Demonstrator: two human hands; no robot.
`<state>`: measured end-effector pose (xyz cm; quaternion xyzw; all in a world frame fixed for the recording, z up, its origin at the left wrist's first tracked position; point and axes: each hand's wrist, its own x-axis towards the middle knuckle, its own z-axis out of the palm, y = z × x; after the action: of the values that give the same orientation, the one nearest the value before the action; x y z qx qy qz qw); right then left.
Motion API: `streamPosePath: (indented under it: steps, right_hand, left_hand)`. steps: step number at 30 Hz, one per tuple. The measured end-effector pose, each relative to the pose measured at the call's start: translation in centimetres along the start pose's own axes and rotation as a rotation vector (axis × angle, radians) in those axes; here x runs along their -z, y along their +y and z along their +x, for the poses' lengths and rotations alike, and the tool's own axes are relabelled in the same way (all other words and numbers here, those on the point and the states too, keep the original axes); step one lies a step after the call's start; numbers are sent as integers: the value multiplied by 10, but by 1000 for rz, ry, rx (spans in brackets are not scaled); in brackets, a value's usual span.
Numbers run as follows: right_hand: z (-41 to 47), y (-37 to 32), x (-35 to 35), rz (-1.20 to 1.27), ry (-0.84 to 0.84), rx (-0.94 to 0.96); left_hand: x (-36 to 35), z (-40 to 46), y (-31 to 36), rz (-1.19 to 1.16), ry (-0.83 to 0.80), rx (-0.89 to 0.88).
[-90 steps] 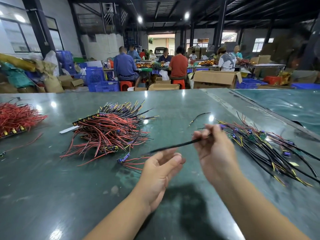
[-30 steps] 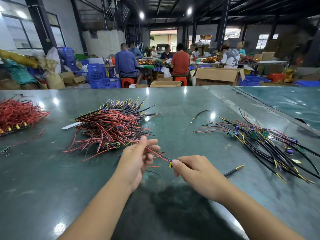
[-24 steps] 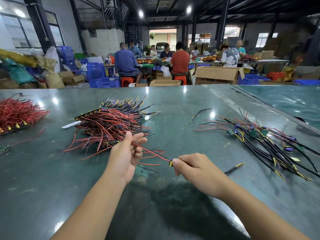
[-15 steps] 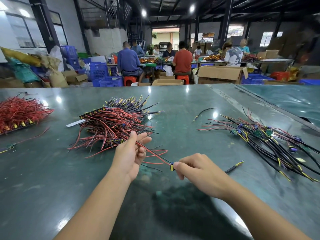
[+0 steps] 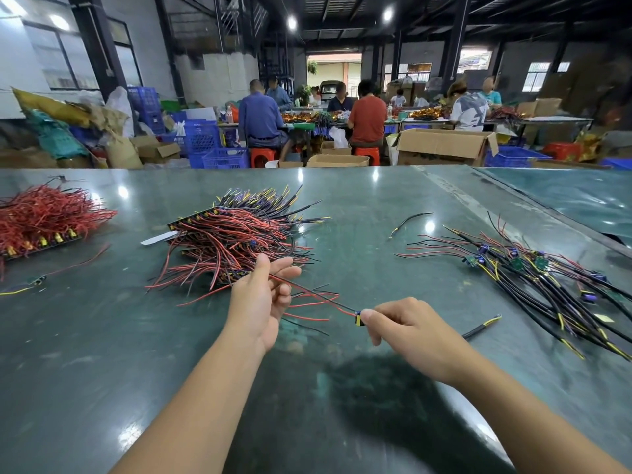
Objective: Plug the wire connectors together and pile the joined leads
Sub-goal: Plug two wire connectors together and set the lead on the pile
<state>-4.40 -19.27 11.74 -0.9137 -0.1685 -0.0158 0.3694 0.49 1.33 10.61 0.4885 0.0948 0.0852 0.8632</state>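
Since three seconds ago both hands have shifted left. The right hand pinches the connector; its red-black lead runs up-left into the left hand, apparently a loose pinch. Joined pile lies right, nearer the right hand.

Illumination was moderate and came from round ceiling lamps and the bright open doorway at the far wall; the lamps left small glare spots on the glossy green table; a soft dark shadow lay on the table beneath the arms; wide-angle distortion bowed the roof beams and table edges near the frame borders; the near forearms appeared slightly soft; distant faces were blurred.
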Motion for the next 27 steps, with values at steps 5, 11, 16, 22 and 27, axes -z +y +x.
streamPosePath:
  steps: [5, 11, 16, 22, 27]
  right_hand:
    - [1, 0, -4, 62, 72, 16]
    - [1, 1, -9, 13, 91, 80]
    - [2, 3, -3, 150, 53, 4]
    - [5, 8, -1, 273, 67, -47]
    - [4, 9, 0, 271, 92, -36]
  left_hand:
    - [-7, -13, -3, -68, -229, 149]
    - [-19, -35, -24, 202, -560, 192]
    - [-18, -28, -22, 147, -387, 116]
    - [-16, -28, -16, 111, -364, 155]
    - [-19, -32, -15, 126, -400, 127]
